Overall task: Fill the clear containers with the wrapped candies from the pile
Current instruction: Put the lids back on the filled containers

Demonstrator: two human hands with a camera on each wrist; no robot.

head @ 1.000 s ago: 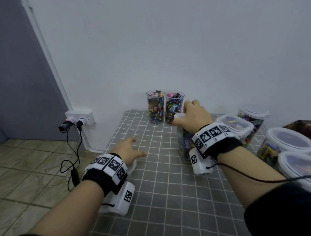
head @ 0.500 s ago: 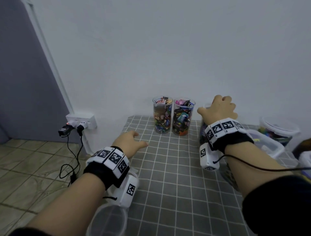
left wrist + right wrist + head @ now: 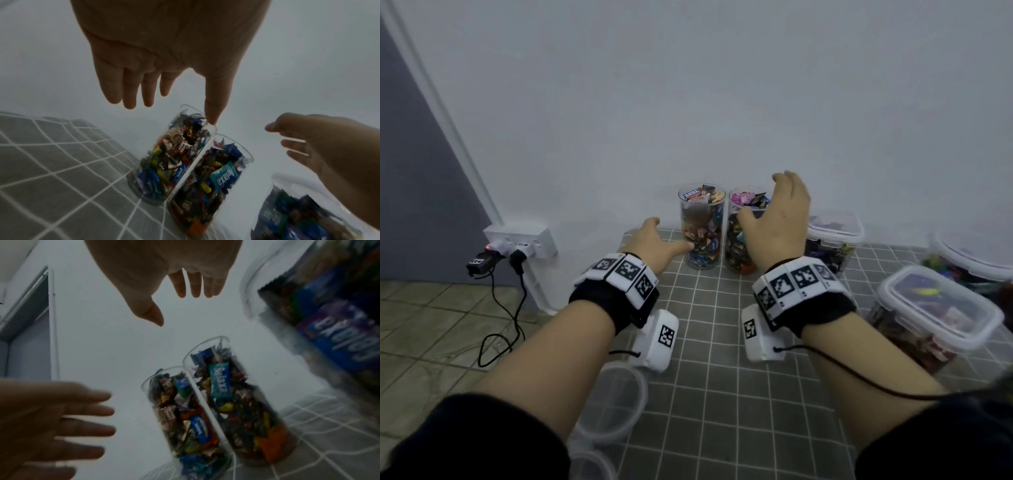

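Note:
Two tall clear cylinders packed with wrapped candies stand side by side against the wall: the left one [image 3: 702, 229] [image 3: 164, 162] and the right one [image 3: 741, 240] [image 3: 246, 410]. My left hand [image 3: 657, 240] [image 3: 164, 65] hovers open just left of the left cylinder, holding nothing. In front of the right cylinder's top my right hand [image 3: 777, 216] [image 3: 164, 272] is spread open and empty. A third candy-filled cylinder [image 3: 329, 305] [image 3: 298, 211] stands close on the right; the right hand hides it in the head view.
Lidded plastic boxes of candies [image 3: 832, 236] [image 3: 935, 315] [image 3: 969, 257] line the right side of the grey checked tablecloth [image 3: 722, 342]. Empty clear cups [image 3: 616, 404] sit at the table's near left edge. A wall socket [image 3: 524, 240] with cables is at the left.
My right hand carried the third cylinder back beside the other two, let go and opened. My left hand moved forward toward the left cylinder. The view tilted down.

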